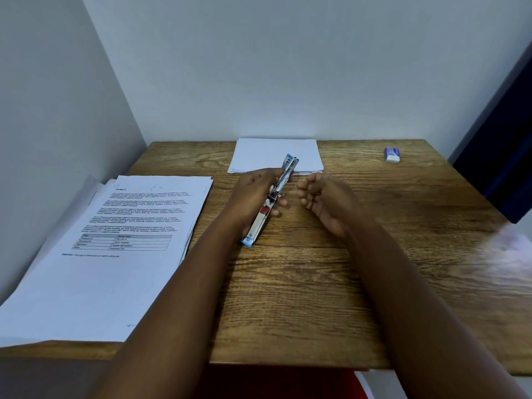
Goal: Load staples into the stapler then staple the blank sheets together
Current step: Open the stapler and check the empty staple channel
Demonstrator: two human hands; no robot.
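Observation:
My left hand grips a stapler that is swung fully open into one long strip, blue at both ends, held above the middle of the wooden table. My right hand hovers just right of the stapler with its fingers loosely curled; I cannot make out anything in it. A small stack of blank white sheets lies at the table's far edge, just behind the stapler's tip. A small white and blue staple box sits at the far right.
A thick pile of printed pages covers the table's left side and overhangs its left edge. Walls close in behind and on the left. A dark blue panel stands at the right. A blurred white patch sits near the right edge.

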